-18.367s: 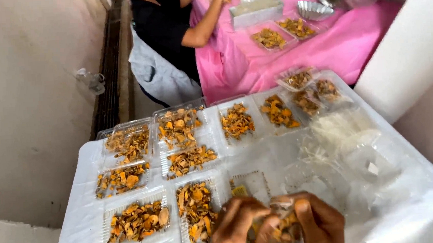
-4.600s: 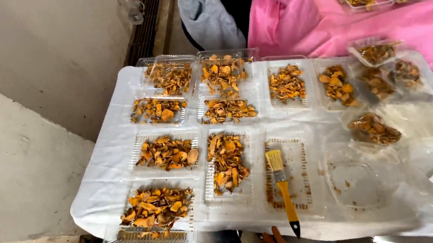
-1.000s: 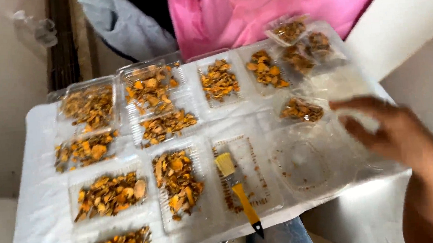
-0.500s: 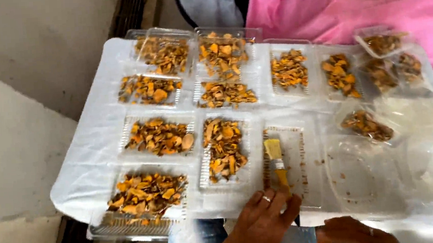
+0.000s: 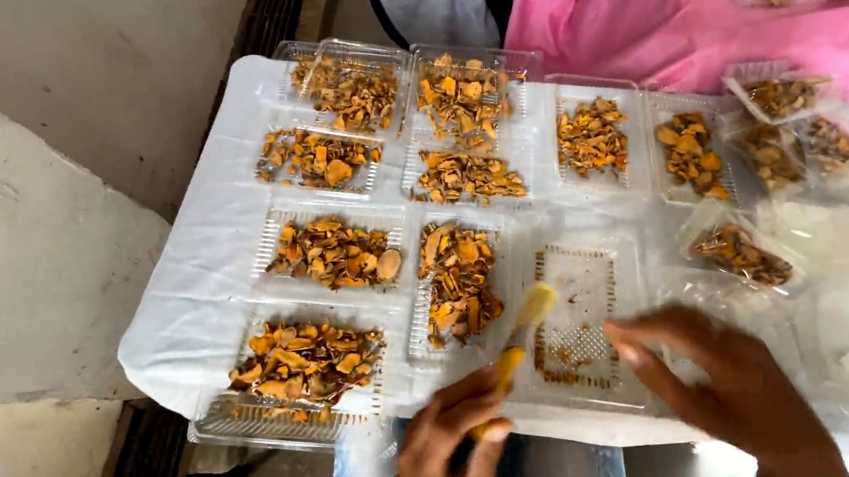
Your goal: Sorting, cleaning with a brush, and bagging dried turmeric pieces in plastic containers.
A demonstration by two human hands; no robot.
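Head view looked down on a counter draped in white cloth and packed with clear plastic trays of orange-brown dried slices. A pink cloth covered another surface beyond, carrying more trays, and a person in dark and grey clothing sat at the top edge.

Nearest the worker lay an almost empty tray, with only crumbs left in its ridged bottom. The right hand hovered over that tray's right side with fingers spread and nothing in them; whether it touched the plastic I could not tell. The left hand was closed around the yellow handle of a small brush, blurred in the frame, its bristle end lying over the empty tray's left edge, just beside a full tray.

From where I stood, the risk seemed plain: the light tray could slide or flip under a stroke unless pinned, and the brush could catch the neighbouring full tray and scatter slices. The front-left tray overhung the counter edge and looked easy to knock off.
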